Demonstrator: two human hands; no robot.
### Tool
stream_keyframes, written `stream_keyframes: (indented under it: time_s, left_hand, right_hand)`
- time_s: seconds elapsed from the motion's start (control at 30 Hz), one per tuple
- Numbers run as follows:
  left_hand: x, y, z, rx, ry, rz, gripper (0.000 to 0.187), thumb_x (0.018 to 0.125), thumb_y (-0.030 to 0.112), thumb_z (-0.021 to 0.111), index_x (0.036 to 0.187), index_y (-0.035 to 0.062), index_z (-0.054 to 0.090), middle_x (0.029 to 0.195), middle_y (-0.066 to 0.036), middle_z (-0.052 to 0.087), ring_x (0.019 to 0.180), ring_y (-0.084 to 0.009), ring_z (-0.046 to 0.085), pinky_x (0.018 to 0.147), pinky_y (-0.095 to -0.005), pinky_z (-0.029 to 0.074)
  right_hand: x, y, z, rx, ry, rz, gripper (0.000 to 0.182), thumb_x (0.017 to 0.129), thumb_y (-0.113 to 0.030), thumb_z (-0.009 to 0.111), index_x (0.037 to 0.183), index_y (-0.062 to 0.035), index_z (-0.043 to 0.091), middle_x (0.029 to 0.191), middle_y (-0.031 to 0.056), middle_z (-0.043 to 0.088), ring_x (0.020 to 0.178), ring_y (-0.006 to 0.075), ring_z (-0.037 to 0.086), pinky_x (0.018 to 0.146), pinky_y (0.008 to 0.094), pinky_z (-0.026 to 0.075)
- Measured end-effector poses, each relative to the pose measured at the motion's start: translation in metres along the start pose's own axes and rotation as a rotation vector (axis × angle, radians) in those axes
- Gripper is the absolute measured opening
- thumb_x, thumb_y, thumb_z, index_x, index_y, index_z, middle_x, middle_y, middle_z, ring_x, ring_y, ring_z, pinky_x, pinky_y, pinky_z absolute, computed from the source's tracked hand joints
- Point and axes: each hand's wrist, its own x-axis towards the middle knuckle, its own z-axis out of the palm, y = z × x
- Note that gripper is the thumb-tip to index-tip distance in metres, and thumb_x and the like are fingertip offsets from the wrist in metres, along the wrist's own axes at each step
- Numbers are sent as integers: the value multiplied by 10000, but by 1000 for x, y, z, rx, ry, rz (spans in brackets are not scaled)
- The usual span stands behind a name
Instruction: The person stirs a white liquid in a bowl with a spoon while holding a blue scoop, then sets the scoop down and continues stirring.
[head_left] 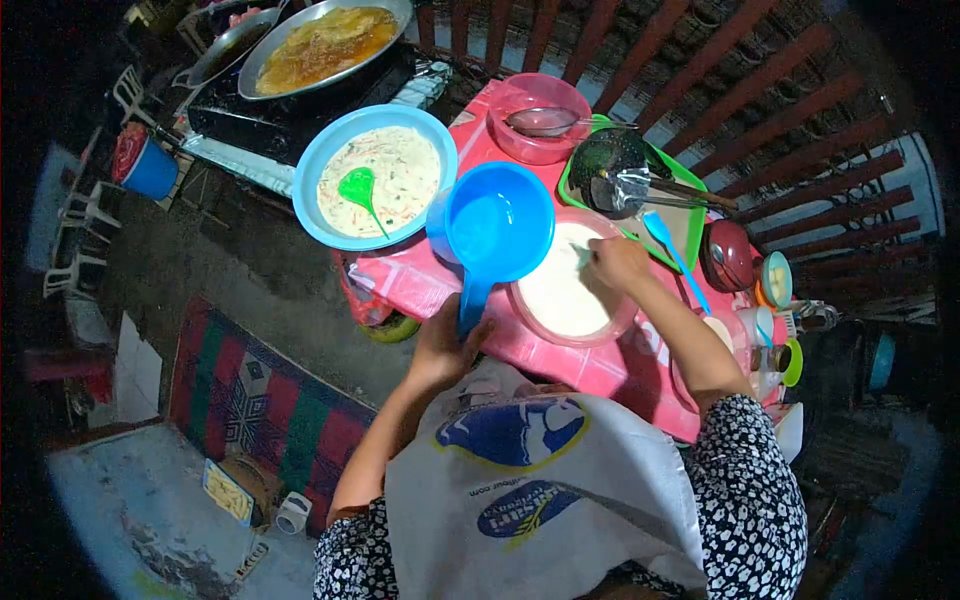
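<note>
My left hand (447, 345) grips the handle of a blue water dipper (508, 262), which has a little clear liquid in it and is tilted slightly. Beside the dipper, a pink bowl (575, 341) holds smooth white batter (565, 295). Over that batter my right hand (620, 262) is closed with its fingers pointing down; what it grips is too hidden to name. Left of the dipper stands a light blue basin (306, 190) of pale batter with orange and green shreds. A bright green ladle (357, 188) lies in that mixture.
A wide pan of hot oil (335, 45) sits on a black stove (250, 125) at the back left. Behind the bowl are a pink bowl with a strainer (543, 122) and a green tray (690, 240) of utensils. A blue spatula (675, 255) and several small containers line the right.
</note>
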Motion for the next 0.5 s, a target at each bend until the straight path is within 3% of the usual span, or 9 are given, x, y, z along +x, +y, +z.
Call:
stream_keyframes:
  time_s: [0.1,0.2,0.27,0.33,0.37,0.47,0.5]
  left_hand:
    - [3,6,-2,38,-17,-70,333,755,253,599,963,15,493,791,-179,563,750,-342,556,650,-397,425]
    - [0,2,1,17,13,10,326,760,246,593,966,14,494,782,-179,560,734,-343,553,645,-399,424]
    - [3,1,3,35,11,34,312,765,236,586,961,11,496,772,-179,557,719,-336,550,638,-399,424]
    - [2,4,5,2,-11,12,313,767,236,584,969,14,493,774,-182,557,730,-342,551,641,-403,425]
    - [3,5,6,-30,-27,-6,315,770,235,581,977,16,491,775,-185,557,740,-348,552,644,-408,426]
    - [5,-2,10,-18,-32,-35,326,770,234,580,998,25,477,807,-203,554,777,-377,544,649,-439,422]
    - [4,0,10,-19,-32,-42,326,770,234,580,998,25,477,807,-203,554,777,-377,544,649,-439,422]
  right_hand:
    - [-30,-17,-2,98,-180,-154,242,656,-291,541,867,-209,627,766,109,618,729,279,600,637,401,469]
    - [-26,26,19,85,-130,-82,177,705,-296,511,764,-175,626,692,110,605,624,305,590,567,397,468]
    - [-13,16,1,-10,-120,-22,175,702,-292,517,771,-171,624,685,118,602,629,308,588,560,399,465]
    - [-5,-1,4,0,40,-36,184,707,-292,516,797,-170,620,672,125,599,637,305,589,559,410,460]
    - [-12,-10,8,45,-56,-82,240,669,-273,508,857,-171,617,778,115,618,713,288,598,601,407,465]
    - [-41,6,16,169,-125,-176,221,650,-264,552,847,-190,620,762,95,620,674,278,600,601,404,471]
    - [-36,17,16,125,-154,-77,227,644,-260,563,853,-192,621,754,90,620,671,274,600,598,401,472]
